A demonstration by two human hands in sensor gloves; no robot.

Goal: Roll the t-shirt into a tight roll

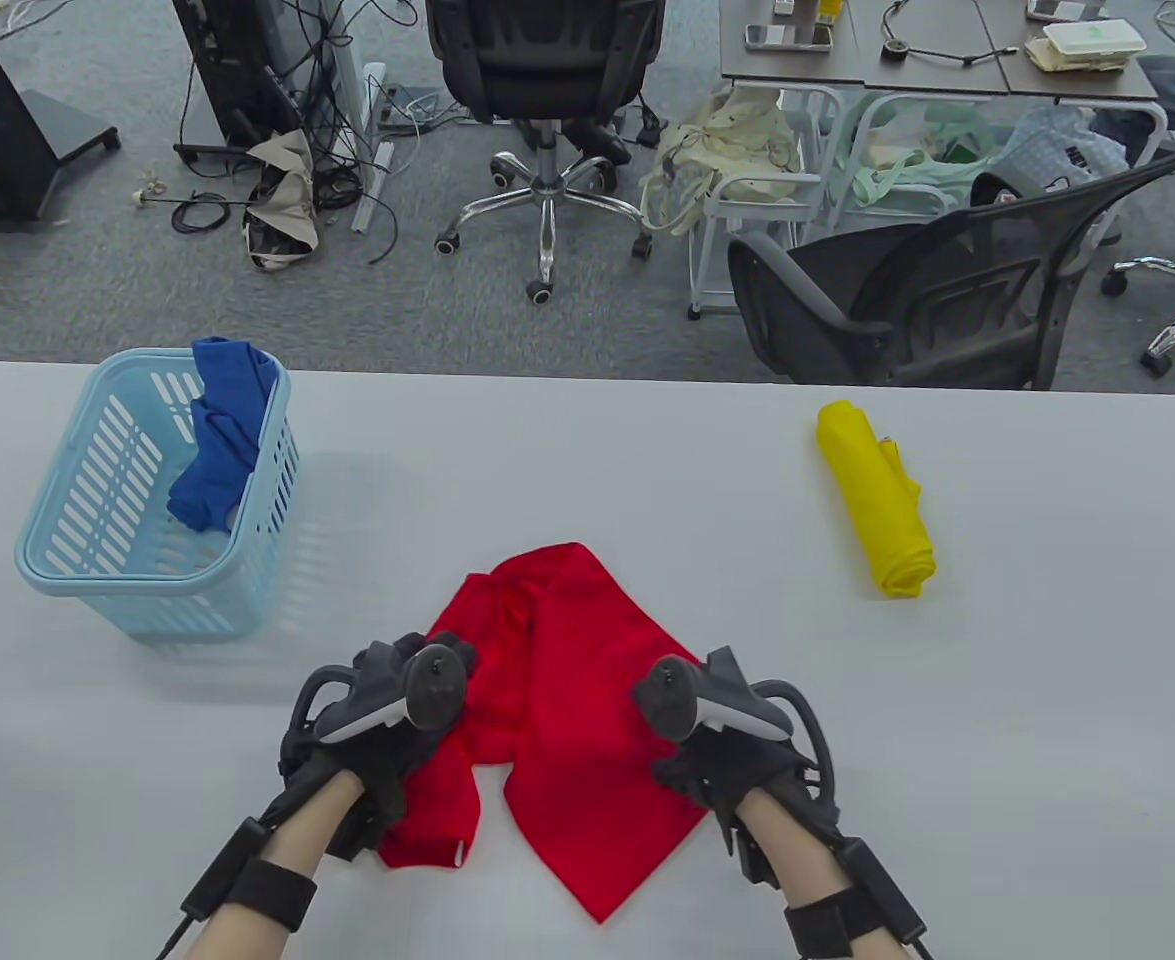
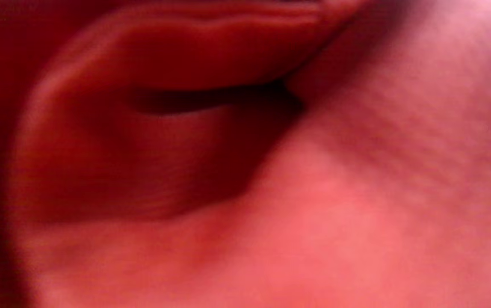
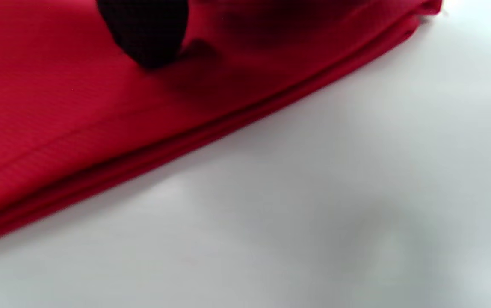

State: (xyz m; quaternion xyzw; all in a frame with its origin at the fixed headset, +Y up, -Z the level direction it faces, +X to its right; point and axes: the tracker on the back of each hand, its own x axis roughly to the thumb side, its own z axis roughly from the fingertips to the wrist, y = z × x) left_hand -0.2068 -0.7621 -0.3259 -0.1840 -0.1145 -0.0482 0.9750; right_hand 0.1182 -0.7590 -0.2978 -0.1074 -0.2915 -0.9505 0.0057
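A red t-shirt (image 1: 567, 700) lies crumpled and partly folded on the grey table (image 1: 997, 700) near the front edge. My left hand (image 1: 417, 700) is on its left side, fingers curled over bunched cloth. In the left wrist view, blurred red cloth (image 2: 245, 171) fills the frame very close to the camera. My right hand (image 1: 692, 735) is on the shirt's right edge. In the right wrist view one black gloved fingertip (image 3: 145, 30) touches the top of the red cloth (image 3: 57, 119), whose layered edge lies flat on the table. The rest of the fingers are hidden.
A light blue basket (image 1: 77, 560) with a blue garment (image 1: 222, 440) in it stands at the left of the table. A rolled yellow t-shirt (image 1: 877, 500) lies at the right. Office chairs and clutter stand beyond the far edge.
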